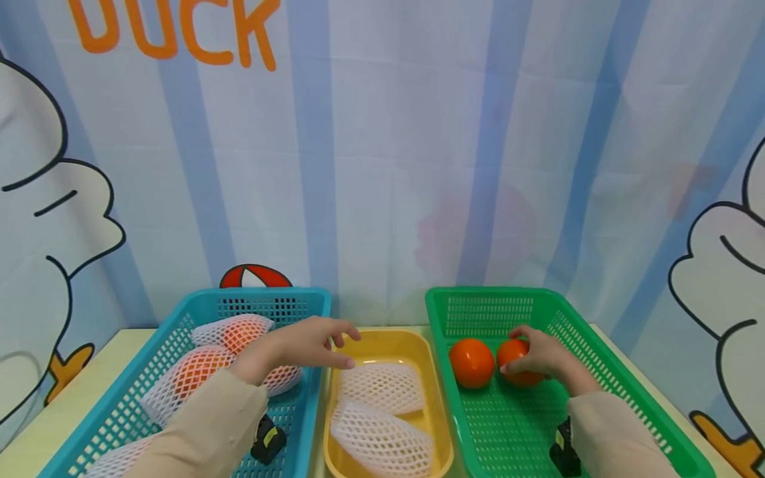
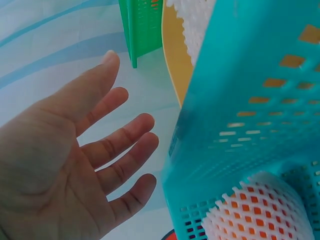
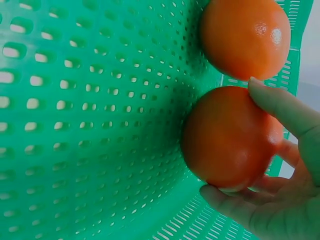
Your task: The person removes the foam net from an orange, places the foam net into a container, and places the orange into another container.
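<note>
**Right hand has a fruit, left hand is loose**

From my far-off seat, I see the right hand (image 1: 545,355) pinching an orange fruit (image 3: 230,140). The thumb is on one side and the fingers are on the other, so the fruit sits right between their tips. It is in the green basket (image 1: 502,431).

Just left of it is the other fruit (image 1: 472,363), round and shiny too. I cannot tell if the two touch.

The left hand (image 1: 311,342) is loose, with its fingers spread apart. It is up in the air near the right edge of the blue basket (image 1: 313,405), and its fingertips point to the yellow tray (image 1: 382,342). The fruit in the right hand is well apart from these fingers, across the tray.

The tray lies between the two baskets, with white nets (image 1: 382,435) in it, one partly over the other. The blue basket has more fruits in nets (image 1: 203,368), partly hidden by the left arm.

Under it all is a pale table (image 1: 136,338). Behind hangs a striped cloth (image 1: 388,166) with big orange letters (image 1: 257,26).
</note>
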Tool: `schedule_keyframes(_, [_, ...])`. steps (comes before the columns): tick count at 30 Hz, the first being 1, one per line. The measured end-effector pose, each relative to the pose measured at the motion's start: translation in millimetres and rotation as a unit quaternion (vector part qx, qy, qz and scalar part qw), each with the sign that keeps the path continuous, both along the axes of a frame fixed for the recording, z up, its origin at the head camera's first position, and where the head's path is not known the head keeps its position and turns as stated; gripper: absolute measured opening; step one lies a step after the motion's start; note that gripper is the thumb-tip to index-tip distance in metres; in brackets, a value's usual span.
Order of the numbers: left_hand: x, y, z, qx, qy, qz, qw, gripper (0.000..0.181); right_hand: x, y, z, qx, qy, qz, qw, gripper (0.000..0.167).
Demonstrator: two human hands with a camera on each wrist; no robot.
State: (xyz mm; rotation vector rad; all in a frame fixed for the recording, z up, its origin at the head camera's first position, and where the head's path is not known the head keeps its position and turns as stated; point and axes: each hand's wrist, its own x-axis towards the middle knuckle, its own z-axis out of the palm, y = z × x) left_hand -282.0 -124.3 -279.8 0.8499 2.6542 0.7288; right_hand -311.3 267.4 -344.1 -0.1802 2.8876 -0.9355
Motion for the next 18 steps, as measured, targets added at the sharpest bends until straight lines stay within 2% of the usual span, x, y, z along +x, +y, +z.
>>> schedule_keyframes(6, [2.0, -8.5, 2.5, -0.001, -0.001, 0.004, 1.0, 0.04, 0.9, 0, 1.5, -0.021, -0.007, 0.005, 0.9997, 0.069])
schedule_keyframes(12, [3.3, -18.8, 3.4, -0.012, 0.011, -0.001, 0.9999, 0.041, 0.9, -1, 3.1, -0.015, 0.004, 0.013, 0.9998, 0.067])
schedule_keyframes(18, [9.8, -35.8, 5.3, -0.003, 0.003, -0.003, 1.0, 0.042, 0.6, -5, 3.5, -0.001, 0.022, 0.024, 0.9995, 0.064])
